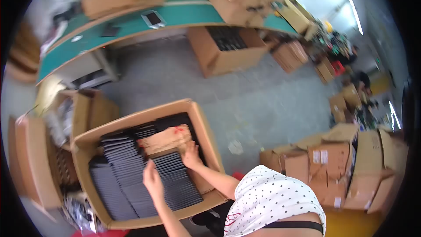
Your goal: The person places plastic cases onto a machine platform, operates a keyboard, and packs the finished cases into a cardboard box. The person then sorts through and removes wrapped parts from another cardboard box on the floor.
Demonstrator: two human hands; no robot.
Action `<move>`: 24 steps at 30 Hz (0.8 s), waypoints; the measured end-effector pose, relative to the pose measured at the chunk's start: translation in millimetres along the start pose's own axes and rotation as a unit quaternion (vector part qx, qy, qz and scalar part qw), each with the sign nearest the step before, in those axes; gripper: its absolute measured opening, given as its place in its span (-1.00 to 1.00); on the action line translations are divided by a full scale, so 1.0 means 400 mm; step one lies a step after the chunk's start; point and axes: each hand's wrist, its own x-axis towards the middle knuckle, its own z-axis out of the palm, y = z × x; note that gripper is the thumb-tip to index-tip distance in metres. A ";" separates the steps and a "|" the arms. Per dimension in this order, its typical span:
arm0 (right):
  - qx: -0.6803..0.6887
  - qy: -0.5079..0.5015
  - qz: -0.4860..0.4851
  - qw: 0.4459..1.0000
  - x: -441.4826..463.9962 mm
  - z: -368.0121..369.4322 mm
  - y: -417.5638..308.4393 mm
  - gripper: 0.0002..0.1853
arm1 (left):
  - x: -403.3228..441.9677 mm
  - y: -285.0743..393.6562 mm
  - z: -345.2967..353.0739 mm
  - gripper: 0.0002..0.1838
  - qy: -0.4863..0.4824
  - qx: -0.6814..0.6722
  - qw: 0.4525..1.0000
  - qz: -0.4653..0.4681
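Observation:
A large cardboard box (205, 136) in front of me holds tightly packed rows of thin black flat pieces (127, 171), whose exact kind I cannot make out. My left hand (152, 180) is over the rows near the middle, its fingers stretched forward and nothing visible in them. Toward the box's right side, my right hand (191, 156) lies with fingers spread against a loose cardboard sheet (165, 139) with red marks. That sheet sits among the black pieces near the far side of the box.
A long green workbench (188, 14) curves across the back, with a tablet-like device (153, 19) on it. Another open box (232, 55) of black pieces stands on the floor below. Flattened cartons (329, 162) lean at right; more boxes (39, 162) stand at left. A person (362, 81) bends at far right.

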 end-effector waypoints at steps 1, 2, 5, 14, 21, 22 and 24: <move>0.013 -0.022 -0.008 1.000 0.016 -0.002 0.008 -0.29 | -0.072 0.012 -0.028 -0.71 0.037 -0.029 0.999 -0.016; 0.143 -0.019 -0.051 0.988 0.042 -0.011 0.014 -0.36 | -0.152 0.013 -0.061 -0.72 0.065 -0.015 0.998 -0.022; 0.060 -0.103 -0.098 0.988 -0.036 -0.110 -0.036 -0.74 | -0.422 0.053 -0.213 -0.74 0.165 -0.007 0.981 -0.098; -0.004 -0.074 -0.429 0.900 -0.066 -0.285 -0.380 -0.66 | -1.145 0.233 -0.337 -0.76 0.566 0.230 0.745 -0.267; 0.568 -0.338 -0.656 0.365 -0.966 -0.794 -0.849 -0.55 | -1.385 0.372 -0.168 -0.79 0.707 0.145 0.581 -0.378; 0.590 -0.372 -0.670 0.254 -1.055 -0.844 -0.853 -0.44 | -1.411 0.377 -0.162 -0.79 0.712 0.139 0.577 -0.374; 0.612 -0.430 -0.664 0.003 -1.266 -0.971 -0.888 -0.18 | -1.476 0.397 -0.155 -0.79 0.728 0.129 0.555 -0.382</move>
